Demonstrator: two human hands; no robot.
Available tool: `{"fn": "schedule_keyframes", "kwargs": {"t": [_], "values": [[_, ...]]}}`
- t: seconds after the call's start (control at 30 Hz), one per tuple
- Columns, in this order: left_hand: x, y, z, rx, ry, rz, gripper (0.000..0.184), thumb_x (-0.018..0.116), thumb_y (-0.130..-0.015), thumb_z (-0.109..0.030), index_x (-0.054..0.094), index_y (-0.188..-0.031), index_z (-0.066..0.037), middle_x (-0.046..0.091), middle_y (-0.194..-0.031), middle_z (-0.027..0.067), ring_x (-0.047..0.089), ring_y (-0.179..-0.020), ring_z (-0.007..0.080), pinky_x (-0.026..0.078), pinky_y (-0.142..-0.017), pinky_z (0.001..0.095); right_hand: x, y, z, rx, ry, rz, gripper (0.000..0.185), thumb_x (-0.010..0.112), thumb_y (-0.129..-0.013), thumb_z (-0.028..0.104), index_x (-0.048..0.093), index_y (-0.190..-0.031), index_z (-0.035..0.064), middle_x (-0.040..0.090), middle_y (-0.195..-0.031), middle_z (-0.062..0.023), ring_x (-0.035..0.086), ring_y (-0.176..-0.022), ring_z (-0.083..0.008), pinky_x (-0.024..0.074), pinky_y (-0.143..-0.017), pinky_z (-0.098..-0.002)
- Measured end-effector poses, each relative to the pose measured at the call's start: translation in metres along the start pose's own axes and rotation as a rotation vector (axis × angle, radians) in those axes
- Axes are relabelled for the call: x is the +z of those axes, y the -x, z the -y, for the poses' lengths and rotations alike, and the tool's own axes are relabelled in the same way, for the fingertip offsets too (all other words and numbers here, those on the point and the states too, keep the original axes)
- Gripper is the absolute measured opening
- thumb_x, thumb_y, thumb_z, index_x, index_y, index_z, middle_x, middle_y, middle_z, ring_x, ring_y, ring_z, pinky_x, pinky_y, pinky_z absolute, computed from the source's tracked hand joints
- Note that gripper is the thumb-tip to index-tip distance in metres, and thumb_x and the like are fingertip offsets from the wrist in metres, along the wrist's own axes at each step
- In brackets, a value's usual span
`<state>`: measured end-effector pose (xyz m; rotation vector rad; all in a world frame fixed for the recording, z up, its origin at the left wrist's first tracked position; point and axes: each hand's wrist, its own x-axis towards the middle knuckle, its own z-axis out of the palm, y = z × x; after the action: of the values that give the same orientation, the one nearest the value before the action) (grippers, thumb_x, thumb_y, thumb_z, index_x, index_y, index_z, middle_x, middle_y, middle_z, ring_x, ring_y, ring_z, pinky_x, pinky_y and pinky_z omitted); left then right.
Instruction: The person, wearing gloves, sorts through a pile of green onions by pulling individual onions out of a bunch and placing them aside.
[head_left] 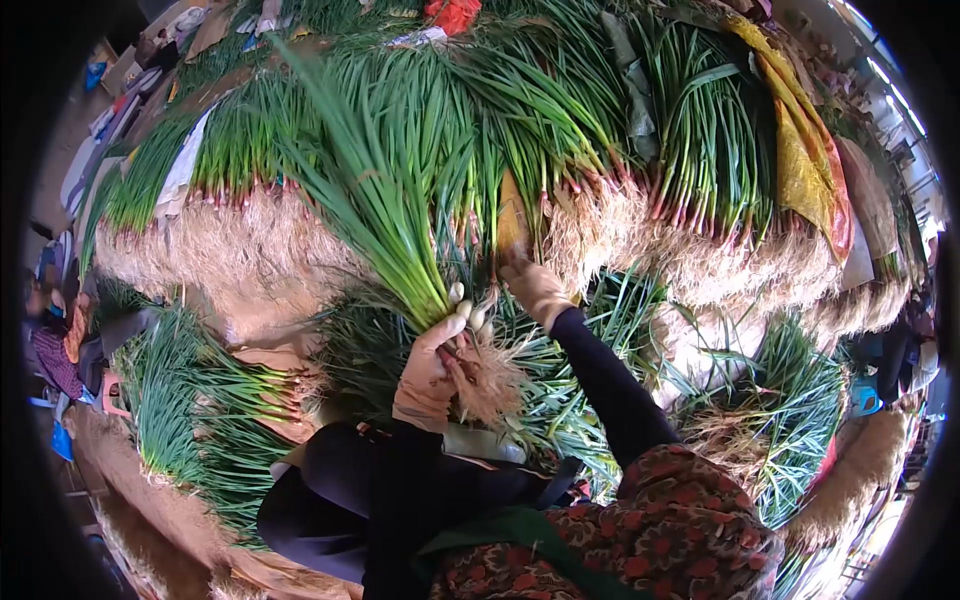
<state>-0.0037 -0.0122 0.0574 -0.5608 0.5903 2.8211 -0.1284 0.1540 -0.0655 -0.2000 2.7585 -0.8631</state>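
My left hand (pixel 426 372), in a pale work glove, is closed around a bunch of green garlic (pixel 415 285). The long leaves fan up and left; white bulbs (pixel 477 318) and tangled pale roots (pixel 490 380) show beside and below the fingers. My gloved right hand (pixel 536 289) is just above and to the right of that bunch, fingers pinched at a single green garlic stalk (pixel 493 255). Its fingertips are slightly blurred. Behind the right hand, a flat yellow-brown strip (pixel 511 212) lies among the stalks.
A long bank of green garlic (pixel 390 120) lies ahead, roots toward me. More piles lie at left (pixel 245 400) and right (pixel 800 400). Yellow sheeting (pixel 805 160) covers part of the bank at right. A person (pixel 65 345) sits at far left, another person (pixel 900 355) at far right.
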Motion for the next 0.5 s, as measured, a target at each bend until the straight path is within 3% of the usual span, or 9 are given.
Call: {"fn": "schedule_keyframes", "kwargs": {"t": [0.07,0.13,0.17,0.2,0.27,0.33,0.37,0.43,0.5], "values": [[-0.049,-0.025,0.004,-0.092,0.071,0.143,0.031,0.056,-0.087,-0.014,0.052,-0.117,-0.007,0.052,-0.077,0.0,0.052,-0.071,0.0152,0.048,-0.074,0.035,0.023,-0.017,0.008,-0.124,0.343,0.08,0.038,0.05,-0.087,0.038,0.061,-0.097,0.0034,0.065,-0.086,-0.0146,0.062,-0.081,-0.0285,0.0474,-0.077,-0.0386],[-0.059,-0.03,0.007,-0.065,-0.027,-0.014,0.027,0.056,-0.088,-0.018,0.054,-0.113,-0.007,0.054,-0.077,0.0,0.052,-0.069,0.014,0.049,-0.069,0.0333,0.026,-0.012,0.016,-0.148,0.417,0.023,0.038,0.049,-0.088,0.038,0.06,-0.099,0.0041,0.064,-0.081,-0.0154,0.063,-0.076,-0.027,0.0486,-0.073,-0.0387],[-0.064,-0.034,0.009,-0.058,-0.069,-0.068,0.026,0.055,-0.088,-0.017,0.054,-0.113,-0.007,0.053,-0.077,-0.0009,0.053,-0.069,0.0132,0.048,-0.069,0.0328,0.025,-0.012,0.019,-0.044,0.416,0.125,0.038,0.048,-0.089,0.037,0.058,-0.105,0.0049,0.062,-0.073,-0.0142,0.062,-0.063,-0.024,0.0498,-0.058,-0.0383],[-0.063,-0.038,0.012,-0.053,-0.109,-0.123,0.025,0.054,-0.089,-0.017,0.054,-0.112,-0.007,0.053,-0.077,-0.0018,0.054,-0.07,0.0124,0.048,-0.069,0.0323,0.022,0.003,0.018,-0.18,0.585,0.084,0.037,0.045,-0.09,0.035,0.055,-0.107,0.0039,0.058,-0.066,-0.012,0.058,-0.051,-0.0208,0.0462,-0.043,-0.0364],[-0.048,-0.039,0.014,-0.09,-0.359,-0.292,0.02,0.055,-0.087,-0.017,0.059,-0.103,-0.006,0.058,-0.082,0.0009,0.057,-0.075,0.0142,0.048,-0.07,0.0302,-0.006,0.046,0.039,-0.269,0.349,0.079,0.034,0.045,-0.09,0.031,0.053,-0.108,0.0033,0.057,-0.065,-0.0099,0.057,-0.046,-0.0209,0.043,-0.037,-0.035],[-0.059,-0.042,0.014,-0.183,-0.554,-0.311,0.015,0.055,-0.087,-0.015,0.061,-0.095,-0.005,0.06,-0.083,0.0034,0.058,-0.082,0.0169,0.048,-0.079,0.0322,0.005,0.074,0.033,-0.571,0.187,0.098,0.03,0.045,-0.088,0.03,0.057,-0.097,0.0045,0.058,-0.058,-0.017,0.059,-0.047,-0.0292,0.0466,-0.041,-0.0409],[-0.059,-0.042,0.017,-0.189,-0.593,-0.299,0.013,0.054,-0.086,-0.015,0.061,-0.089,-0.004,0.06,-0.084,0.0048,0.058,-0.085,0.0181,0.048,-0.084,0.0336,-0.003,0.074,0.03,-0.53,0.199,0.399,0.031,0.046,-0.088,0.029,0.056,-0.103,0.0043,0.061,-0.067,-0.0157,0.061,-0.058,-0.0309,0.0489,-0.05,-0.0414],[-0.064,-0.042,0.023,-0.115,-0.362,-0.085,0.013,0.054,-0.086,-0.016,0.06,-0.089,-0.004,0.059,-0.081,0.0046,0.058,-0.083,0.0174,0.047,-0.087,0.035,0.022,0.024,-0.035,-1.013,-0.094,0.041,0.031,0.051,-0.085,0.026,0.056,-0.107,0.0051,0.063,-0.079,-0.0131,0.063,-0.071,-0.0315,0.0498,-0.061,-0.0408],[-0.034,-0.024,0.017,-0.029,-0.113,0.02,0.017,0.053,-0.088,-0.02,0.057,-0.089,-0.004,0.058,-0.079,0.004,0.057,-0.081,0.0161,0.046,-0.091,0.0378,-0.071,-0.004,-0.025,-0.426,0.353,-0.092,0.028,0.053,-0.085,0.027,0.058,-0.104,0.0068,0.065,-0.086,-0.0116,0.063,-0.072,-0.0277,0.0505,-0.06,-0.0367]]}}
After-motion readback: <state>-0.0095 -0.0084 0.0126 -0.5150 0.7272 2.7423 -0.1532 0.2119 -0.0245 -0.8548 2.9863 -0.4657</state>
